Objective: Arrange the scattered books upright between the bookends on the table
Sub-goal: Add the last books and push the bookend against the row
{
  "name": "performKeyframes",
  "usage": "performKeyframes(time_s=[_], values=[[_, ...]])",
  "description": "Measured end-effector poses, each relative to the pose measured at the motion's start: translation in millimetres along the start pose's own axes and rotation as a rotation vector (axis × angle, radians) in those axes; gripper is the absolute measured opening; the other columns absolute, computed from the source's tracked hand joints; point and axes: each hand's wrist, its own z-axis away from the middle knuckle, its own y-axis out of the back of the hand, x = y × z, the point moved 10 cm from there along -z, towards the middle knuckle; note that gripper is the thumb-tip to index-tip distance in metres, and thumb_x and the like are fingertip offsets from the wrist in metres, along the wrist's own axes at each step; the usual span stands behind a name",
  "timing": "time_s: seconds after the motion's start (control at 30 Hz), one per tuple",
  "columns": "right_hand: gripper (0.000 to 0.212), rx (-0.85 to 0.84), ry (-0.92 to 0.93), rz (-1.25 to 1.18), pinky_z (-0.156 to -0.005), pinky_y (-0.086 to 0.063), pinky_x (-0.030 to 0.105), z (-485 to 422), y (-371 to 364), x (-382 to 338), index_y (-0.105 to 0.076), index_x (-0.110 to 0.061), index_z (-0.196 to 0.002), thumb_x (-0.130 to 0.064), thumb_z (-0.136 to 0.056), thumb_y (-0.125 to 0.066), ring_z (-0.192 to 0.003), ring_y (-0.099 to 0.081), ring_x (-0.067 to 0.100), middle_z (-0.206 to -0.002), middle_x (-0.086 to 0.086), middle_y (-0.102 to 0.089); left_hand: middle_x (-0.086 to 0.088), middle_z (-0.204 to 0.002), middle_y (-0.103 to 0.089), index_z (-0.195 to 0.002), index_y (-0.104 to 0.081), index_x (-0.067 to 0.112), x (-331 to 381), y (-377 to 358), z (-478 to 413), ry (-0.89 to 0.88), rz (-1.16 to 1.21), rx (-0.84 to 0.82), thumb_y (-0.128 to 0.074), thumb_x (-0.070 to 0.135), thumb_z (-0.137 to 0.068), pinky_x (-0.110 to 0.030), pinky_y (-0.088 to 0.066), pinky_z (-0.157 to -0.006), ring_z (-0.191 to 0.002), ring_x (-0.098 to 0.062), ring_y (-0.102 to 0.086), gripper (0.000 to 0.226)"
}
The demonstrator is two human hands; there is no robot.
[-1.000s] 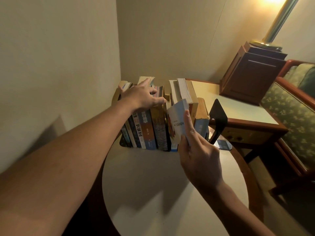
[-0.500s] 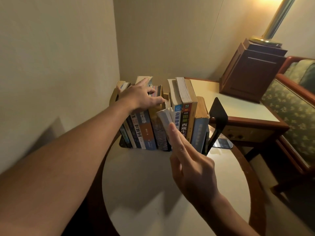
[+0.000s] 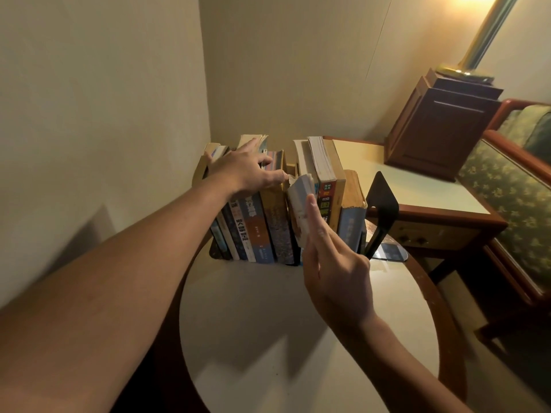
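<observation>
— Where is the small white book (image 3: 299, 210)?
— In the gap halfway along the row of books (image 3: 256, 231) on the round tabletop (image 3: 268, 323). It leans a little and its pages are ragged at the top. There's a yellowish book (image 3: 277, 222) on one side and taller volumes (image 3: 323, 174) on the other.
— Who has hold of it?
— The right hand (image 3: 337, 272). Its fingers (image 3: 313, 216) lie straight and flat against the cover, pointing up. The thumb is out of sight, so I can't say whether it pinches.
— And the other hand?
— The left hand (image 3: 244, 171) is spread palm down over the tops of the books left of the gap, reaching as far as the yellowish one.
— And the bookend?
— The black bookend (image 3: 383, 204) stands at the right end. It tilts away from the last book but is near it at the foot. A wooden side table (image 3: 417, 186) and an armchair (image 3: 512, 186) sit beyond.
</observation>
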Motion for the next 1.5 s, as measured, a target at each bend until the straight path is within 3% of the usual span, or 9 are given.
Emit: performKeyframes(time_s=[0.27, 0.4, 0.5, 0.87, 1.0, 1.07, 1.2, 1.37, 1.5], values=[[0.052, -0.143, -0.124, -0.113, -0.080, -0.062, 0.043, -12, -49, 34, -0.035, -0.005, -0.154, -0.017, -0.104, -0.045, -0.111, -0.069, 0.029, -0.131, 0.019, -0.064, 0.011, -0.169, -0.008, -0.142, -0.050, 0.044, 1, 4, 4, 0.009, 0.015, 0.048, -0.041, 0.084, -0.084, -0.072, -0.001, -0.116, -0.153, -0.025, -0.019, 0.071], [0.044, -0.164, -0.146, -0.119, -0.082, -0.062, 0.043, -11, -54, 44, -0.056, -0.005, -0.139, -0.011, -0.097, -0.063, -0.117, -0.066, 0.026, -0.129, 0.014, -0.066, 0.010, -0.169, -0.010, -0.141, -0.051, 0.044, 2, 3, 4, 0.000, 0.028, 0.054, -0.042, 0.084, -0.083, -0.072, 0.000, -0.116, -0.153, -0.025, -0.019, 0.072], [0.043, -0.158, -0.148, -0.081, -0.085, -0.061, 0.043, -6, -53, 47, -0.058, -0.003, -0.137, -0.011, -0.094, -0.065, -0.118, -0.066, 0.027, -0.128, 0.014, -0.067, 0.009, -0.169, -0.011, -0.141, -0.053, 0.043, 1, 5, 4, -0.003, 0.044, 0.065, -0.043, 0.083, -0.083, -0.071, 0.001, -0.116, -0.153, -0.024, -0.019, 0.071], [0.097, -0.374, -0.139, -0.033, -0.088, -0.059, 0.045, 20, -85, 55, -0.009, -0.027, -0.161, -0.001, -0.090, -0.070, -0.109, -0.070, 0.030, -0.129, 0.018, -0.065, 0.010, -0.169, -0.009, -0.140, -0.053, 0.044, 3, 5, 6, -0.011, 0.055, 0.053, -0.044, 0.083, -0.082, -0.073, -0.003, -0.115, -0.153, -0.025, -0.019, 0.070], [0.100, -0.387, -0.166, 0.017, -0.085, -0.061, 0.047, 20, -94, 62, -0.004, -0.030, -0.160, 0.001, -0.091, -0.068, -0.103, -0.071, 0.031, -0.126, 0.020, -0.066, 0.010, -0.169, -0.009, -0.140, -0.053, 0.045, 4, 3, 5, -0.008, 0.065, 0.043, -0.043, 0.086, -0.078, -0.072, -0.008, -0.116, -0.153, -0.026, -0.020, 0.075], [0.095, -0.381, -0.182, 0.047, -0.083, -0.061, 0.049, 24, -102, 66, -0.007, -0.028, -0.160, 0.001, -0.092, -0.067, -0.102, -0.071, 0.033, -0.122, 0.022, -0.067, 0.010, -0.169, -0.009, -0.141, -0.052, 0.045, 5, 2, 6, -0.011, 0.079, 0.035, -0.042, 0.087, -0.076, -0.071, -0.013, -0.116, -0.153, -0.025, -0.020, 0.078], [0.083, -0.314, -0.237, 0.006, -0.079, -0.062, 0.048, 31, -107, 73, -0.024, -0.021, -0.159, -0.002, -0.091, -0.069, -0.103, -0.071, 0.034, -0.114, 0.023, -0.070, 0.008, -0.169, -0.006, -0.144, -0.049, 0.043, 16, 4, 8, -0.020, 0.037, 0.043, -0.045, 0.081, -0.085, -0.071, 0.001, -0.117, -0.154, -0.025, -0.018, 0.070], [0.073, -0.184, -0.282, -0.043, -0.077, -0.063, 0.043, 42, -90, 81, -0.041, -0.017, -0.153, -0.009, -0.088, -0.074, -0.092, -0.074, 0.028, -0.104, 0.015, -0.075, 0.007, -0.169, -0.006, -0.145, -0.049, 0.042, 21, 4, 10, -0.017, 0.050, 0.032, -0.047, 0.078, -0.086, -0.070, 0.003, -0.117, -0.154, -0.025, -0.016, 0.068], [0.049, -0.038, -0.238, 0.093, -0.073, -0.063, 0.049, 55, -78, 81, -0.059, -0.004, -0.136, -0.019, -0.090, -0.066, -0.100, -0.071, 0.035, -0.117, 0.020, -0.069, 0.006, -0.169, -0.006, -0.145, -0.049, 0.042, 23, 6, 11, -0.024, 0.035, 0.032, -0.047, 0.077, -0.087, -0.070, 0.000, -0.117, -0.154, -0.026, -0.017, 0.067]])
